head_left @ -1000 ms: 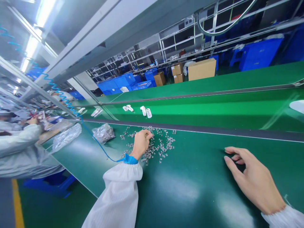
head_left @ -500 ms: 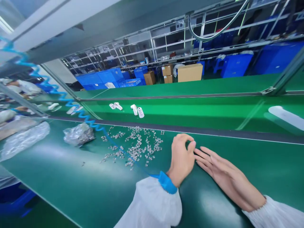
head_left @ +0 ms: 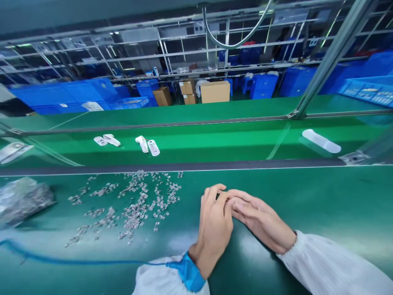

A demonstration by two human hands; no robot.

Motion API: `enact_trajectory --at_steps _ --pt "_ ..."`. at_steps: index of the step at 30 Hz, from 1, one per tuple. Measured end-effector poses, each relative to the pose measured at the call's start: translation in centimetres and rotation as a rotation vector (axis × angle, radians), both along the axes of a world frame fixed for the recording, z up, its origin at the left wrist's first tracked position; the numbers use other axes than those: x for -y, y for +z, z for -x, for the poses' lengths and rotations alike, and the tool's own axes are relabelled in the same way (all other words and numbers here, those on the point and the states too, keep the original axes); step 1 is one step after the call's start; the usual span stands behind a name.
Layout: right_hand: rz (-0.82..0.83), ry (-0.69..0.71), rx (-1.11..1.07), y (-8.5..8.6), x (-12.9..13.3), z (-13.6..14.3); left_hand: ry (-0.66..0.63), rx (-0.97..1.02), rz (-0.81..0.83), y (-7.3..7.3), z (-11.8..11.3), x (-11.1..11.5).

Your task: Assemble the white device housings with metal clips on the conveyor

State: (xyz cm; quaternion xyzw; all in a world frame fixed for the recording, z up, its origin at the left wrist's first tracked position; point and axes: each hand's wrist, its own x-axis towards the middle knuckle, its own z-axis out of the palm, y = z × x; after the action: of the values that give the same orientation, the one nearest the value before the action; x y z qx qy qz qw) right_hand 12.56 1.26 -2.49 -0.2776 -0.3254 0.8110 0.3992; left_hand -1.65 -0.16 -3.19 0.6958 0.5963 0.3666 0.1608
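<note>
My left hand [head_left: 215, 221], with a blue wrist strap [head_left: 188, 272] above a white sleeve, is held over the green table with its fingers curled inward. Against its fingertips rests my right hand [head_left: 260, 219], the thumb bent over and the fingers closed together. Both hands touch; whatever lies between them is hidden. To the left of my hands, many small metal parts [head_left: 138, 211] are scattered over the table [head_left: 331, 205].
A clear plastic bag [head_left: 26, 200] of small parts lies at far left. The strap's blue cord [head_left: 76, 261] crosses the table. White casing pieces [head_left: 142, 144] and a long white piece [head_left: 321, 141] lie on the green conveyor belt [head_left: 215, 143] beyond a dark edge rail [head_left: 199, 166].
The view has turned to the right. My hands have come together: the right fingers, earlier stretched out flat, now fold against the left fingertips.
</note>
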Motion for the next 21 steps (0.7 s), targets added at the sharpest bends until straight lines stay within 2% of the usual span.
enact_trajectory --at_steps 21 --pt "0.003 -0.04 -0.036 0.27 0.23 0.35 -0.016 0.015 0.013 -0.27 0.09 0.25"
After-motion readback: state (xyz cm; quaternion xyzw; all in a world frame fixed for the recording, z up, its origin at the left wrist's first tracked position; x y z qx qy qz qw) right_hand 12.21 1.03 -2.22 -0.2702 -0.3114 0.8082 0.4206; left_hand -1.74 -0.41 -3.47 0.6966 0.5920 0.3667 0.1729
